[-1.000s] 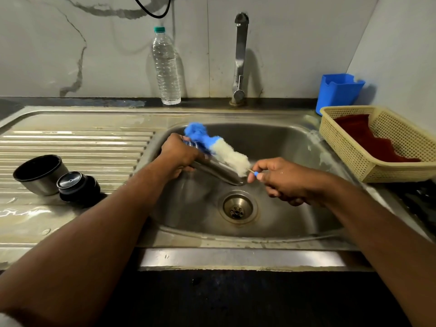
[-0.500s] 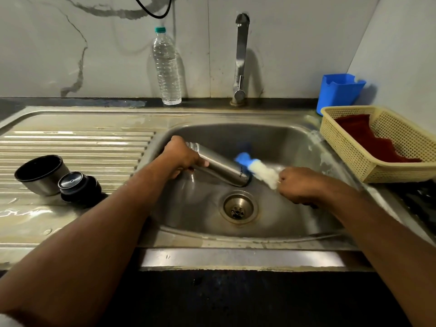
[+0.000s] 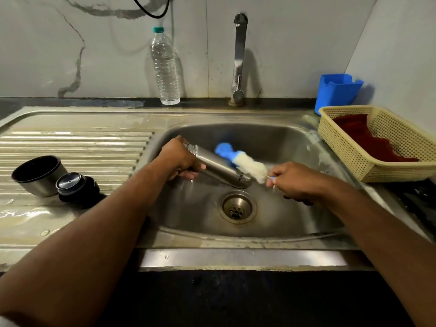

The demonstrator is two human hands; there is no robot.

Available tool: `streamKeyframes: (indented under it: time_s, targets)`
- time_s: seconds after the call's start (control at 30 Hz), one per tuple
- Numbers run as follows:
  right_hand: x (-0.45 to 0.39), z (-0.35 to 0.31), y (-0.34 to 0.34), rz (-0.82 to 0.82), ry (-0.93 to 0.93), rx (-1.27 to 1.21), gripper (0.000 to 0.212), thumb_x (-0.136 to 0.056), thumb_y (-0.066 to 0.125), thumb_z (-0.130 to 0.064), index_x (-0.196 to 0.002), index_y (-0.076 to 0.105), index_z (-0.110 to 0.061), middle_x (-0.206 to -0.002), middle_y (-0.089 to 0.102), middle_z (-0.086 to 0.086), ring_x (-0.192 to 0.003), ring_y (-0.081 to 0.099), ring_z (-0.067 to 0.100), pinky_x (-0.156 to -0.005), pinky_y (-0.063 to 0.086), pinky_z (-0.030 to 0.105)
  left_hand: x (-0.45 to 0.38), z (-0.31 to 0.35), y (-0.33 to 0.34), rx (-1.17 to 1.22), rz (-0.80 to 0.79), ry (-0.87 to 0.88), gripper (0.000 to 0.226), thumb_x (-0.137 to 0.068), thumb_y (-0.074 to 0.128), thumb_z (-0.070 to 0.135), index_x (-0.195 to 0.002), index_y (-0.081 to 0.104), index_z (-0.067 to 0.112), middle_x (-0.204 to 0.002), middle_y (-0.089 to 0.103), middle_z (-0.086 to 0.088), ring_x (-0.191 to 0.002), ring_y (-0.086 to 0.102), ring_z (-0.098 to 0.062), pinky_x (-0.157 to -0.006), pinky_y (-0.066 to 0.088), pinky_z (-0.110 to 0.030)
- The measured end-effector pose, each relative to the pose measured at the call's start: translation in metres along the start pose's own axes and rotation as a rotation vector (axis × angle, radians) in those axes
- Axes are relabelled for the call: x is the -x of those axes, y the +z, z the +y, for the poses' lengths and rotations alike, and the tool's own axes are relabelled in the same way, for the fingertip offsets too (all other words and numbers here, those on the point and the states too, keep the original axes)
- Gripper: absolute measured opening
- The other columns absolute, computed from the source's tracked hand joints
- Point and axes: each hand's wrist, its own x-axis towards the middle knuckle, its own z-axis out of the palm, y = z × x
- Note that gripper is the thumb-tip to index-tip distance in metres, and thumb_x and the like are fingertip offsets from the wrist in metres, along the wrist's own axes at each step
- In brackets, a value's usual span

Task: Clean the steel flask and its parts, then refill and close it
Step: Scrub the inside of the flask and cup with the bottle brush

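A person stands at a stainless steel kitchen sink [image 3: 306, 142], both forearms reaching into the basin. The left hand [image 3: 179, 159] wraps its fingers round the neck end of a cylindrical brushed-steel flask [image 3: 219, 167], holding it tilted over the basin, neck towards ten o'clock and base towards four o'clock, probably so that suds run off towards the round drain [image 3: 237, 206] just below. The right hand [image 3: 295, 181] pinches the thin handle of a bottle brush with a white fluffy head and blue tip [image 3: 240, 159]. The brush lies along the flask's far side, seemingly scrubbing the outside, though actual contact is hard to judge.

On the ribbed draining board at nine o'clock sit the flask's parts, set aside: a steel cup-shaped cap with a dark inside [image 3: 39, 174] and, touching it, a black stopper with a shiny top [image 3: 75, 187].

At twelve o'clock a tall chrome tap [image 3: 238, 60] rises from the ledge, with a clear plastic water bottle with a green cap [image 3: 165, 67] to its left. At two o'clock stand a blue plastic holder [image 3: 337, 92] and a cream plastic mesh basket [image 3: 339, 147] holding a dark red cloth [image 3: 368, 142]. The wall is pale marble.
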Motion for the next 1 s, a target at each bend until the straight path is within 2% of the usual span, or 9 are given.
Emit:
streamKeyframes:
  time_s: [0.1,0.23,0.3,0.4,0.47,0.6,0.67,0.87,1.0]
  targets:
    - [0.005,-0.011,0.001,-0.141,-0.095,-0.259,0.028,-0.108,0.043,-0.023,-0.103,0.07,-0.022,-0.058,0.048,0.0,-0.039,0.029,0.01,-0.042,0.023,0.017,0.001,0.0,0.0,0.012,0.018,0.027,0.069,-0.074,0.093,0.003,-0.13,0.054,0.016,-0.101,0.075,-0.021,-0.068,0.076,-0.031,-0.045,0.058,-0.032]
    - [0.005,-0.006,-0.001,0.074,0.028,0.207,0.02,-0.101,0.052,-0.024,-0.1,0.068,-0.011,-0.068,0.057,0.003,-0.048,0.048,0.014,-0.044,0.031,0.019,0.002,0.0,0.002,-0.007,0.046,0.004,0.058,-0.072,0.098,0.027,-0.116,0.064,0.009,-0.094,0.077,-0.021,-0.07,0.078,-0.031,-0.058,0.065,-0.041]
    - [0.003,-0.001,0.0,0.104,0.063,0.243,0.019,-0.098,0.054,-0.023,-0.102,0.069,-0.012,-0.071,0.061,0.006,-0.048,0.05,0.016,-0.043,0.034,0.02,0.003,0.001,0.003,-0.002,0.08,0.041,0.053,-0.071,0.098,0.022,-0.108,0.062,0.011,-0.101,0.073,-0.018,-0.08,0.078,-0.033,-0.067,0.067,-0.049]
    - [0.004,-0.008,0.003,-0.064,-0.036,-0.158,0.024,-0.105,0.047,-0.022,-0.1,0.071,-0.021,-0.061,0.051,0.003,-0.039,0.032,0.011,-0.042,0.025,0.017,0.006,0.004,0.004,0.034,0.095,0.047,0.065,-0.069,0.098,0.012,-0.119,0.058,0.014,-0.111,0.068,-0.014,-0.087,0.078,-0.031,-0.072,0.067,-0.05]
    - [0.006,-0.014,0.005,-0.14,-0.083,-0.25,0.028,-0.107,0.042,-0.022,-0.104,0.07,-0.021,-0.06,0.048,0.002,-0.039,0.027,0.01,-0.042,0.022,0.017,0.009,0.006,0.003,0.036,0.104,0.033,0.073,-0.067,0.098,0.008,-0.125,0.055,0.015,-0.112,0.068,-0.013,-0.084,0.078,-0.03,-0.072,0.067,-0.049]
    - [0.005,-0.006,0.003,0.034,0.071,0.161,0.02,-0.098,0.05,-0.02,-0.105,0.068,-0.013,-0.066,0.058,0.007,-0.042,0.041,0.015,-0.042,0.03,0.019,0.013,0.01,0.003,0.097,0.152,0.027,0.061,-0.063,0.097,-0.003,-0.104,0.056,0.016,-0.109,0.066,-0.016,-0.082,0.076,-0.035,-0.072,0.067,-0.052]
    - [0.006,-0.002,0.002,0.088,0.107,0.28,0.02,-0.097,0.052,-0.021,-0.103,0.068,-0.01,-0.069,0.06,0.007,-0.044,0.047,0.016,-0.039,0.032,0.018,0.014,0.01,0.003,0.101,0.17,0.025,0.065,-0.061,0.098,-0.003,-0.107,0.056,0.017,-0.11,0.066,-0.014,-0.083,0.075,-0.034,-0.07,0.067,-0.051]
    - [0.004,-0.016,0.007,-0.042,-0.139,-0.233,0.03,-0.106,0.042,-0.02,-0.099,0.07,-0.021,-0.059,0.048,0.003,-0.038,0.027,0.01,-0.042,0.022,0.016,0.012,0.007,0.0,0.041,0.249,0.084,0.077,-0.064,0.1,0.01,-0.125,0.054,0.02,-0.109,0.064,-0.007,-0.088,0.075,-0.029,-0.077,0.067,-0.05]
    - [0.004,-0.011,0.004,0.068,0.025,0.108,0.019,-0.101,0.05,-0.02,-0.099,0.068,-0.013,-0.063,0.054,0.006,-0.04,0.039,0.015,-0.041,0.028,0.018,0.011,0.007,0.001,0.095,0.229,0.081,0.07,-0.069,0.098,0.011,-0.12,0.052,0.021,-0.103,0.059,-0.003,-0.092,0.069,-0.023,-0.079,0.066,-0.048]
